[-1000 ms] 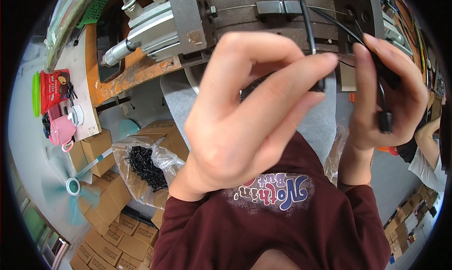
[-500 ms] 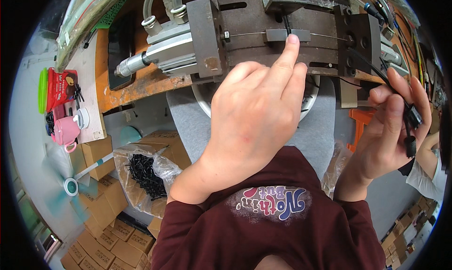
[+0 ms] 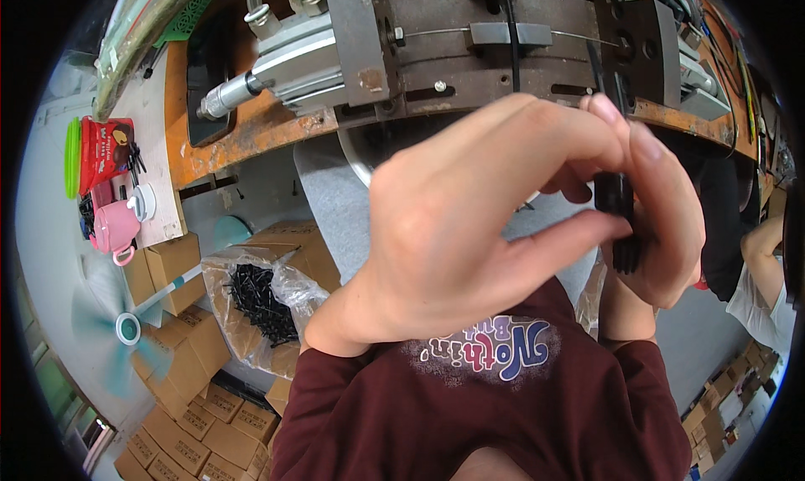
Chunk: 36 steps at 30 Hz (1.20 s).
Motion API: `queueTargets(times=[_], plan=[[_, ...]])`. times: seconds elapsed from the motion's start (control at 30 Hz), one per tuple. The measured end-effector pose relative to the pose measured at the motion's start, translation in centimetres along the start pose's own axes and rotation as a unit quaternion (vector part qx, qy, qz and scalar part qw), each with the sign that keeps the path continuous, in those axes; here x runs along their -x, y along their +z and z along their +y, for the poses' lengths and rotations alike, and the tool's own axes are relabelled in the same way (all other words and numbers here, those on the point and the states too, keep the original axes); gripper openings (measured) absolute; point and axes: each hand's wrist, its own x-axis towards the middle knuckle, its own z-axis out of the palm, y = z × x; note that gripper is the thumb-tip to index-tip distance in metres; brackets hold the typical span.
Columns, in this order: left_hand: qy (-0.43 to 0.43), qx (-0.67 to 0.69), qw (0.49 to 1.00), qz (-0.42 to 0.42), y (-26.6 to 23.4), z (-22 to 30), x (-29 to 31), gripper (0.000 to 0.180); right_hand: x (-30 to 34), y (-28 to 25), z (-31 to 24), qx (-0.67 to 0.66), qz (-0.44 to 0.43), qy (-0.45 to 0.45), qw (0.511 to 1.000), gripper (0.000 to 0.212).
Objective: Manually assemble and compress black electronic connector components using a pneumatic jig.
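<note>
1. Left hand (image 3: 470, 229) covers most of the black part (image 3: 619, 221); only its right edge and lower end show between the fingers.
2. Right hand (image 3: 662, 221) largely behind the left; palm and grip not visible.
3. Metal fixture (image 3: 503, 53) cut off by top edge; its lower front is hidden by both hands.
4. Second person's arm (image 3: 759, 254) cut by right rim.
5. Fan (image 3: 126, 326) blades blurred.

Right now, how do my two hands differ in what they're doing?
The left hand is spread wide with its back to the camera, while the right hand is mostly hidden behind it. The right hand's grip wraps a black part; the left's fingertips only meet it. Both are raised together in front of the metal machine.
</note>
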Motion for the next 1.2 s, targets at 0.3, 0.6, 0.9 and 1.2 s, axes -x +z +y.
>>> queueTargets(times=[0.3,0.6,0.9,1.2], plan=[[0.151,-0.317,0.934,0.065,-0.3,-3.2,1.3,0.031,-0.6,0.7,4.9,-0.063,0.250,-0.057,0.964,0.045],[0.136,-0.461,0.877,0.024,0.5,-3.0,-0.2,0.013,-1.0,-0.3,2.7,-0.100,0.228,-0.008,0.968,0.095],[0.089,-0.495,0.864,0.015,0.5,-2.1,-0.6,0.008,0.1,-0.4,3.0,-0.094,0.106,-0.098,0.985,0.045],[0.072,-0.408,0.909,-0.046,-1.4,-1.8,0.9,0.015,-2.2,1.1,2.4,0.008,0.058,-0.061,0.996,0.034]])
